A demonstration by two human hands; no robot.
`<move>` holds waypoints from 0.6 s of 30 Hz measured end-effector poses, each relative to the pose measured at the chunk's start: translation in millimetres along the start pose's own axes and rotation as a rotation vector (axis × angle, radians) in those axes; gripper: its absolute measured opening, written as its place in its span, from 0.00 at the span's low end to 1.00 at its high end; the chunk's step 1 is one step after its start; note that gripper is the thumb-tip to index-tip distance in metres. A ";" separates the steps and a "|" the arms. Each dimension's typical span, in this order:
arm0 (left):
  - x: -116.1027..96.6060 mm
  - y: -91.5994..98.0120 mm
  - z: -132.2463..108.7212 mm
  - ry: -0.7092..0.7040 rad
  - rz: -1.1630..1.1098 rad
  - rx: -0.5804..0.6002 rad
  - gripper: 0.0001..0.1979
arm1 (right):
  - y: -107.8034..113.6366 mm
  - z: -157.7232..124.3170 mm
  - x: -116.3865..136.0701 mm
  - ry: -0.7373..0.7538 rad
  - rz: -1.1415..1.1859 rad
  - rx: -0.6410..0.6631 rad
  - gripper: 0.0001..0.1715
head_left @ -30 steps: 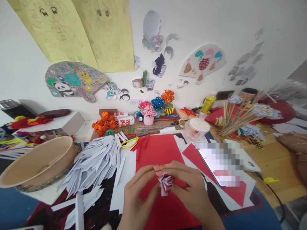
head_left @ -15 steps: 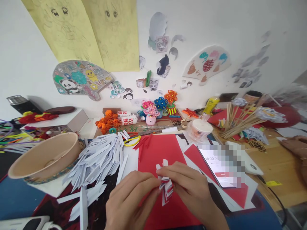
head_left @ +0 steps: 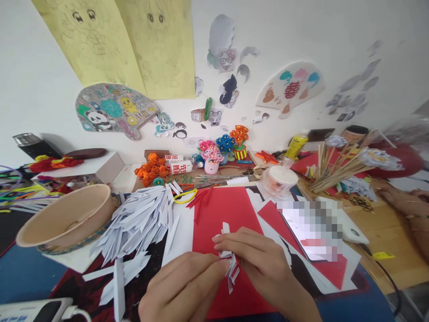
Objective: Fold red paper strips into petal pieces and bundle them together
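Observation:
Between my two hands is a small bundle of folded white and red paper strips [head_left: 231, 272], held over a sheet of red paper [head_left: 223, 203]. My left hand [head_left: 182, 286] pinches the bundle's left side with thumb and forefinger. From the right, my right hand [head_left: 259, 259] closes its fingers around the upper part, and they hide some of the folds. White strip ends stick out above the fingers and below them. To the left lies a large heap of folded white paper strips [head_left: 137, 223], with a few loose strips in front of it.
A beige bowl [head_left: 67, 219] stands at the left, and a power strip [head_left: 36, 311] at the lower left. Yellow-handled scissors [head_left: 185, 196] lie behind the red sheet. A phone [head_left: 301, 230] rests on papers at the right. Another person's hand [head_left: 402, 201] is at the far right.
My left hand has shifted slightly left and down. My right hand's fingers have moved a little left over the folded strips, and the bundle has turned slightly.

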State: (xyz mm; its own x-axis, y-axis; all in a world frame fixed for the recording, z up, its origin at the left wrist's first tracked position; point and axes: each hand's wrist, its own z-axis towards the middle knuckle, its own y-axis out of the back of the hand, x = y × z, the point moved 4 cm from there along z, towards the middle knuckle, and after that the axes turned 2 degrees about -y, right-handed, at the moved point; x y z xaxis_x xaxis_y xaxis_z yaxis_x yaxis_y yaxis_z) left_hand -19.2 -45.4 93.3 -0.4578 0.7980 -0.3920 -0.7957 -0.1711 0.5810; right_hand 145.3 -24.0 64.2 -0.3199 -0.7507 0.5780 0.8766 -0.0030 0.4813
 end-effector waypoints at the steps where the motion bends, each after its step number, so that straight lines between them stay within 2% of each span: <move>1: 2.0 -2.3 -1.8 0.010 -0.030 -0.021 0.13 | -0.9 -0.2 -0.3 -0.009 0.010 0.010 0.16; 6: 15.7 -13.9 -8.5 0.037 -0.147 -0.123 0.14 | -8.4 -2.1 -4.5 -0.111 0.086 0.050 0.13; 9: 26.4 -19.8 -7.8 0.125 -0.265 -0.141 0.10 | -11.7 -4.4 -11.0 -0.221 0.224 0.065 0.11; 11: 34.0 -23.8 -6.1 0.221 -0.348 -0.130 0.15 | -14.8 -6.5 -18.9 -0.348 0.352 0.109 0.10; 13: 40.5 -29.3 -3.1 0.315 -0.424 -0.055 0.24 | -19.9 -8.8 -28.6 -0.489 0.498 0.195 0.12; 14: 42.9 -32.8 -1.1 0.354 -0.458 0.016 0.24 | -22.7 -9.8 -33.3 -0.547 0.579 0.243 0.15; 18: 50.3 -43.3 8.2 0.473 -0.574 0.266 0.18 | -31.9 -10.2 -49.1 -0.662 0.936 0.411 0.22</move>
State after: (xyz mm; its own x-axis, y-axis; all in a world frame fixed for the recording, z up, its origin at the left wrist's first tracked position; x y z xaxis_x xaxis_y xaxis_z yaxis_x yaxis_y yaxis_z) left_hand -4.6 7.0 54.3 -0.1714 0.3790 -0.9094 -0.8645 0.3848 0.3234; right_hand 136.8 6.2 13.7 0.1479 0.1316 0.9802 0.7264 0.6581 -0.1980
